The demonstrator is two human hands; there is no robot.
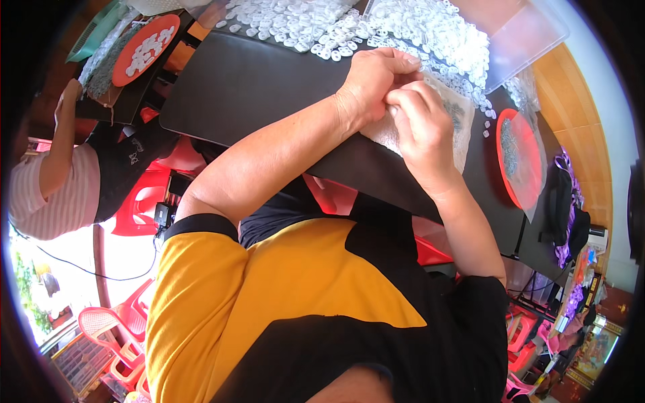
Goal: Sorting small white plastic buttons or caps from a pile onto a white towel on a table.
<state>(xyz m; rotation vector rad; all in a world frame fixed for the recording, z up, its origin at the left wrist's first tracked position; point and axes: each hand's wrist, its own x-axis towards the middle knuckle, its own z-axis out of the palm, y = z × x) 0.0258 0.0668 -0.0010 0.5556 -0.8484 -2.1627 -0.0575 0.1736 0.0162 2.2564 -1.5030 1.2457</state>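
Observation:
My left hand [375,80] and my right hand [426,128] meet at the fingertips above a pale cloth [463,136] on the dark table. The fingers of both are bent; whatever lies between them is hidden or too small to make out. Small grey metal pieces [453,113] lie on the cloth, just beyond my right hand. Large heaps of small white plastic pieces [448,43] with holes spread over the far side of the table, close to my left hand.
On the right stands a red plate [529,161] with thin grey metal pieces and a clear plastic sheet. Another red plate [121,65] with white pieces is on the left table. A co-worker in a striped shirt [63,189] is beside it. Clear plastic trays [529,40] stand at the back.

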